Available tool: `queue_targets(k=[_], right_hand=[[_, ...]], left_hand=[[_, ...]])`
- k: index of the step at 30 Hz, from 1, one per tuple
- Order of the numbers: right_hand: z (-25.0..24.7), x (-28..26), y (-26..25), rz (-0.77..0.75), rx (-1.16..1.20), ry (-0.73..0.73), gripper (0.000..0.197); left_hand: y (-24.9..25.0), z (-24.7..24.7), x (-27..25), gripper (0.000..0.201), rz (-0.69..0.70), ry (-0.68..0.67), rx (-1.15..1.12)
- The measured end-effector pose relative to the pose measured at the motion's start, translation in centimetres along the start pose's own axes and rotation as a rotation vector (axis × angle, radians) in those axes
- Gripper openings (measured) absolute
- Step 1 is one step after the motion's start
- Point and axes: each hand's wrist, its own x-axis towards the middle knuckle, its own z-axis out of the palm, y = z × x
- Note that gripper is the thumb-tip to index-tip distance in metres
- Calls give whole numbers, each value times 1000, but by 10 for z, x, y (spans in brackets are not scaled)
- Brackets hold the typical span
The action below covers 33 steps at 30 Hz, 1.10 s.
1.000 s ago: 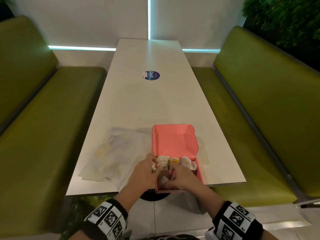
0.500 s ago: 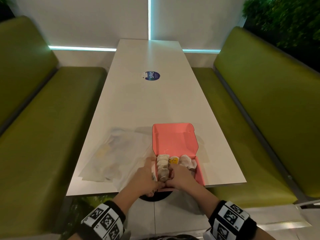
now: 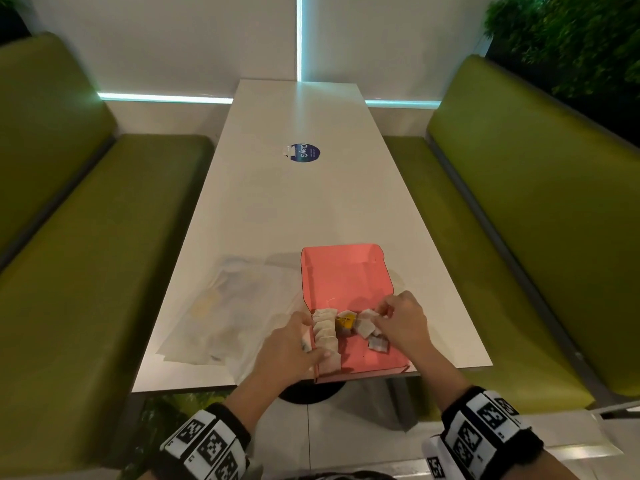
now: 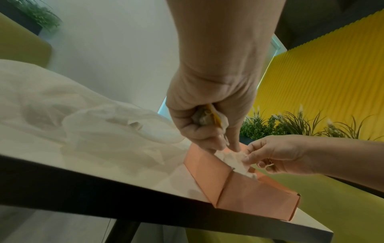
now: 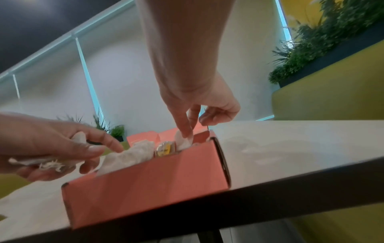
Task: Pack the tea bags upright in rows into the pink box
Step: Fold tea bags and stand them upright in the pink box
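The open pink box (image 3: 346,278) sits at the table's near edge with its lid folded back. A row of upright tea bags (image 3: 325,332) lines its left wall. A yellow-tagged tea bag (image 3: 346,322) and a few loose tea bags (image 3: 367,327) lie at the far right. My left hand (image 3: 308,337) rests against the left wall beside the row. In the left wrist view it grips spare tea bags (image 4: 207,116) in its palm. My right hand (image 3: 381,315) pinches one loose tea bag (image 5: 185,139) inside the box.
A crumpled clear plastic bag (image 3: 221,313) lies on the white table (image 3: 294,209) left of the box. A blue round sticker (image 3: 304,153) is farther up. Green benches (image 3: 86,237) flank both sides. The box front is flush with the table edge (image 3: 207,388).
My right hand has moved from the box's near middle to its far right and taken hold of a loose tea bag. The left hand stays at the left wall; the upright row now shows.
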Motion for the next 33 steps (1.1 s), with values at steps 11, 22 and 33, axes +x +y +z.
queue_targets(k=[11,22,33], right_hand=[[-66,-16,-36,-170,220,-386,20],[-60,-30,-49,-216,481,-430,16],[-38,-42,-35,-149,440,-856,15]], left_hand=[[16,-15,4,15,225,260,-368],[34,-12,-3,5,211,93,-480],[32,-16,0,17,185,267,-550]])
